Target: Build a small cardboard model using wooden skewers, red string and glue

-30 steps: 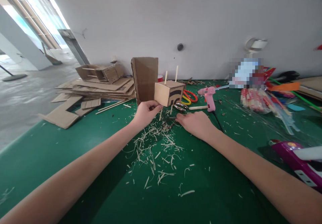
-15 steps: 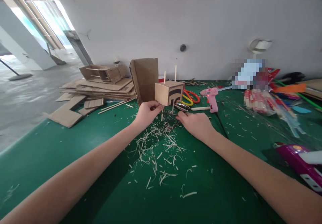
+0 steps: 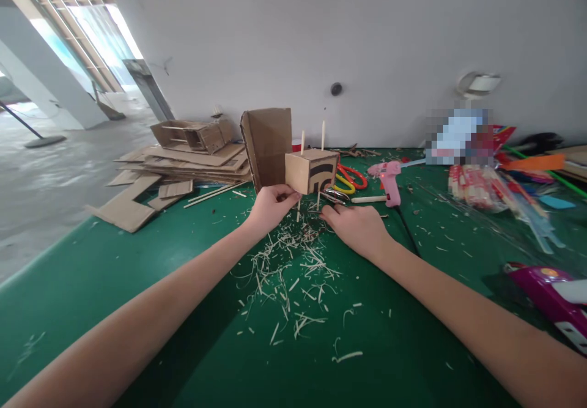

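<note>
A small cardboard box with black print on one side stands off the table, with two wooden sticks running up through its top and out below. At its lower left corner my left hand is closed, thumb and fingers pinching the bottom edge. My right hand lies low to the right of the box, fingers bent together near the lower end of a stick. Something thin and dark shows at its fingertips, too small to name. A taller folded cardboard piece stands behind my left hand.
Wood shavings litter the green table. Right of the box are scissors with orange and yellow handles and a pink glue gun. Stacked cardboard lies left; a purple tool and plastic-wrapped sticks lie right.
The whole view has shifted slightly, so things sit a little further right and lower. Both hands keep almost the same places at the box; the right fingers have moved slightly.
</note>
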Available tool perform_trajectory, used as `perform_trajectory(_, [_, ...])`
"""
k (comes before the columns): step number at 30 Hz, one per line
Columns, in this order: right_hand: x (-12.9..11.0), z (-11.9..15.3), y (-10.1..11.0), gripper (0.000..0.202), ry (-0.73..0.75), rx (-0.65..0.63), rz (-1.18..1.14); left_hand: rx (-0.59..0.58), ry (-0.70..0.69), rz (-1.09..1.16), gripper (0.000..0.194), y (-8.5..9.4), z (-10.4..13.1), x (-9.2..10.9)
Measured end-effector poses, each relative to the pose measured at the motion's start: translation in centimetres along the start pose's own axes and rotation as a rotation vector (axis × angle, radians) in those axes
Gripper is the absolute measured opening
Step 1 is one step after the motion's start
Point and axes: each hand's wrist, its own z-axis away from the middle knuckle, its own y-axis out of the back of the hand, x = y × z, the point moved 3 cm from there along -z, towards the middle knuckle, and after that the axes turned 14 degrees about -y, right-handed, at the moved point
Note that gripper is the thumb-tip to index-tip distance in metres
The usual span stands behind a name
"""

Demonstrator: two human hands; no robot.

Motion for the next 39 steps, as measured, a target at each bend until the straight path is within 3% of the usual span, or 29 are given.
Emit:
perform_trajectory(8, [-0.5, -0.19, -0.05, 0.038, 0.009, -0.147, -0.058, -0.002, -0.015, -0.003, 0.026, -0.54, 0.04, 0.07])
perform_trajectory(16, [-0.35, 0.29, 0.32, 0.046, -0.116, -0.014, -0.039, 0.007, -0.007, -0.01, 0.028, 0.14, 0.22, 0.13])
perform_trajectory(24, [-0.35, -0.22, -0.15, 0.041, -0.014, -0.117, -0.028, -0.011, -0.009, 0.017, 0.029, -0.21, 0.21, 0.16])
perform_trajectory(32, [-0.24, 0.26, 0.19, 0.048, -0.105, -0.008, -0.038, -0.011, -0.018, 0.009, 0.028, -0.07, 0.27, 0.14])
perform_trajectory(39, [-0.19, -0.01, 0.31, 0.044, -0.026, -0.115, -0.025, -0.034, -0.027, 0.026, 0.027, -0.35, 0.17, 0.18])
